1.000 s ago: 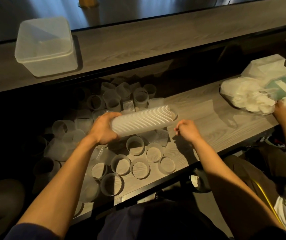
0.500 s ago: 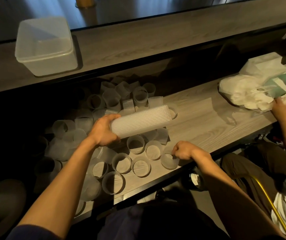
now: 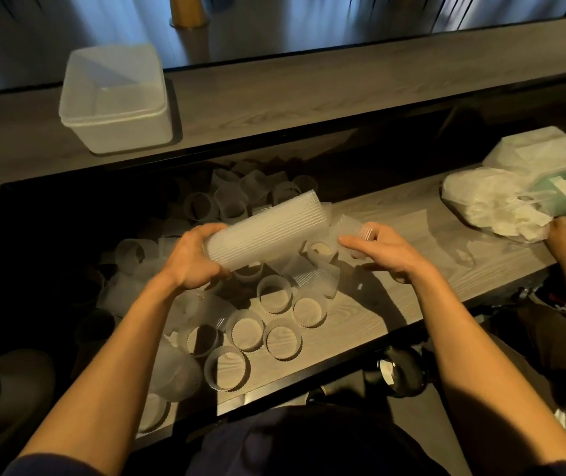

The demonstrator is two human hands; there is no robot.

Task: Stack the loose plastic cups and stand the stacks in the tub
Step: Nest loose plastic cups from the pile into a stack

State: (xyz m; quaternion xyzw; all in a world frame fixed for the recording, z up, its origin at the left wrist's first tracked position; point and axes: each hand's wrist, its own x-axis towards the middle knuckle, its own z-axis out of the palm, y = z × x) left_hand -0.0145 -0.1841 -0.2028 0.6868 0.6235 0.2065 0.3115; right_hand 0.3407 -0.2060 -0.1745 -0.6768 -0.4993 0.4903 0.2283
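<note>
Step in hand, as we judge it: adding one more cup to the long stack. The left hand (image 3: 194, 259) has its fingers wrapped round the near end of the stack (image 3: 267, 231), which is held lying over, clear of the counter (image 3: 377, 304), above the loose cups (image 3: 274, 293) that sit toward the counter's front edge. The right hand (image 3: 382, 252) holds a single cup (image 3: 357, 231) just beside the stack's far end. Its fingers seem to pinch the cup's wall, though the clear plastic blurs into the hand and we cannot be sure of the grip.

To do this well, we advise bringing the single cup onto the stack's own axis before pushing, then pressing lightly. The ribbed walls look thin and would likely buckle or jam if forced askew. The left grip should be firm, so that the long stack does not sag or fan apart.

The tub (image 3: 116, 97) stands on the raised ledge behind the counter's back left corner, well apart from both hands, and we see no stacks in it.

Hard to read: the counter's left part lies in deep shadow, and the cups there cannot be counted. Which end of the stack is the mouth is not plain. At the counter's right edge a second person's hand (image 3: 564, 238) touches a white bag (image 3: 480, 204), both partly cut off
</note>
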